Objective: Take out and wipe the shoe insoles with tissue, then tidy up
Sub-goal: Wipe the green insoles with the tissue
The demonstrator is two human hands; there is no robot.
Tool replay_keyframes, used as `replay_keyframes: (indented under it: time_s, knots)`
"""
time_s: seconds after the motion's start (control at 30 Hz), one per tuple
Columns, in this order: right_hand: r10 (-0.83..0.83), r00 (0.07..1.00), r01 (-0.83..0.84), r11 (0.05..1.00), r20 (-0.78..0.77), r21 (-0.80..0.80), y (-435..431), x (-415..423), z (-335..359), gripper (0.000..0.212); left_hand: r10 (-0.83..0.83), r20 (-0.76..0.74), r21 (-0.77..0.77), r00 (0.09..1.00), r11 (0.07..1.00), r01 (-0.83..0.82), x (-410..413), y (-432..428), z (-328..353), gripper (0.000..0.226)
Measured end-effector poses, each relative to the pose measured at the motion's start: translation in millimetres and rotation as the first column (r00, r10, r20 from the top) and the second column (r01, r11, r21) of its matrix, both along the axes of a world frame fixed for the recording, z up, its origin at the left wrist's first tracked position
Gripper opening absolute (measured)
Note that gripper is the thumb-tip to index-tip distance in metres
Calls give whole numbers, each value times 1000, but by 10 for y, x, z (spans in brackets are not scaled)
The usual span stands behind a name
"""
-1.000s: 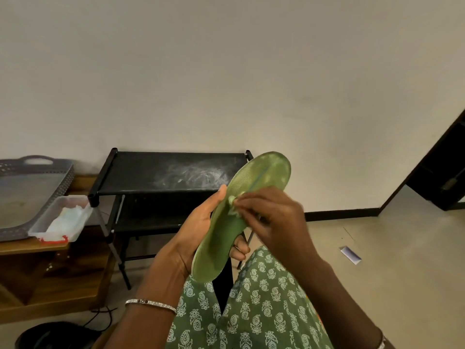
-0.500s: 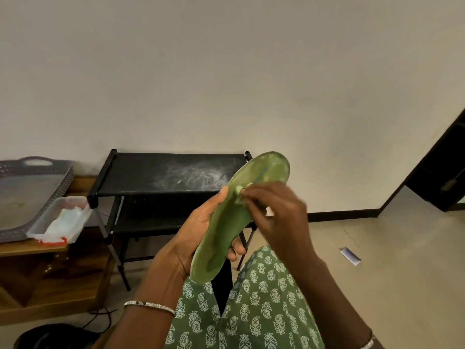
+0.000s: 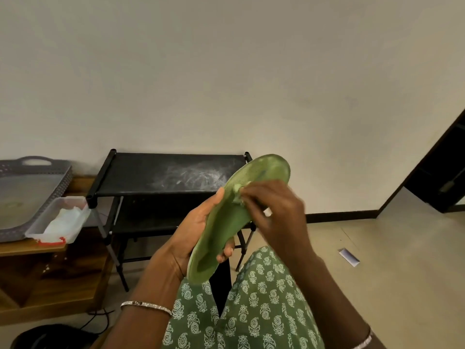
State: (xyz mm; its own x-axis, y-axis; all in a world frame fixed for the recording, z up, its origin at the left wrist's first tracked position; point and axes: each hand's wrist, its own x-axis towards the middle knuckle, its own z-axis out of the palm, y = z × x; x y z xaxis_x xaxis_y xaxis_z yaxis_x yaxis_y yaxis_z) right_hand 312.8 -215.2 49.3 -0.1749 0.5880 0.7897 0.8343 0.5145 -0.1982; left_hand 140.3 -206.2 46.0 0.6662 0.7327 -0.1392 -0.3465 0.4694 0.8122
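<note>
The left hand (image 3: 193, 230) holds the green insole (image 3: 226, 222) from behind. Its grip is wrapped round the insole, with the thumb on one edge and fingertips peeking out on the other. The insole is tilted: its heel end hangs below this grip, and its toe end sticks up past it. The right hand (image 3: 276, 212) looks a bit blurry. Its grip is pinched on a small bit of tissue (image 3: 237, 196), pressed on the insole just beside the left thumb. Behind both grips stands a black rack (image 3: 151, 172) with white smears on top. Far left of the grips, a clear box (image 3: 50, 222) with white tissue inside sits on a wooden surface (image 3: 15, 248), just beside a grey tray (image 3: 25, 192). Right of the grips, a small white paper (image 3: 349, 257) lies on the floor. Below the grips are green patterned clothes (image 3: 251, 311).
</note>
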Motion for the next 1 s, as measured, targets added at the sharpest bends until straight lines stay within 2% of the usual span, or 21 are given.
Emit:
replay_keyframes:
  time_s: [0.1, 0.17, 0.3, 0.4, 0.47, 0.57, 0.63, 0.7, 0.8, 0.9, 1.0]
  knots:
    - [112, 986, -111, 994, 120, -9, -145, -191, -140, 14, -15, 3, -2, 1000, 1000, 15, 3, 18, -31, 59]
    - [96, 985, -96, 995, 145, -8, -110, -113, -85, 13, -11, -16, 4, 1000, 1000, 11, -4, 30, -44, 58]
    - [-91, 996, 90, 995, 24, 42, 99, 245, 160, 14, -15, -38, 22, 999, 1000, 15, -28, 18, -11, 63]
    - [-134, 991, 135, 990, -21, 40, 154, 317, 210, 13, -16, -61, 40, 998, 999, 19, -24, -4, 14, 62]
    - [-112, 994, 112, 994, -2, 13, 83, 197, 113, 13, -26, -54, 19, 998, 999, 27, -25, 0, 6, 63]
    - [5, 999, -5, 1000, 49, -15, -107, -59, -64, 12, -50, -34, -19, 998, 999, 49, -51, 20, -10, 66]
    - [74, 994, -73, 997, 86, -5, -191, -162, -128, 9, -119, 26, -46, 993, 992, 120, -65, 31, -11, 72]
    - [98, 994, -97, 995, 56, -17, -223, -177, -149, 8, -151, 99, -69, 984, 985, 158, -59, 33, -3, 71]
    - [153, 987, -150, 986, 40, -79, -249, -157, -161, 12, -49, 158, -113, 986, 991, 67, -37, 0, 49, 57]
    - [193, 976, -180, 976, 102, -124, -296, -174, -188, 17, -12, 109, -131, 994, 991, 26, -2, -4, 75, 56]
    - [141, 979, -122, 984, 150, -128, -290, -62, -162, 19, -45, 52, -114, 998, 992, 50, 37, 8, 34, 61]
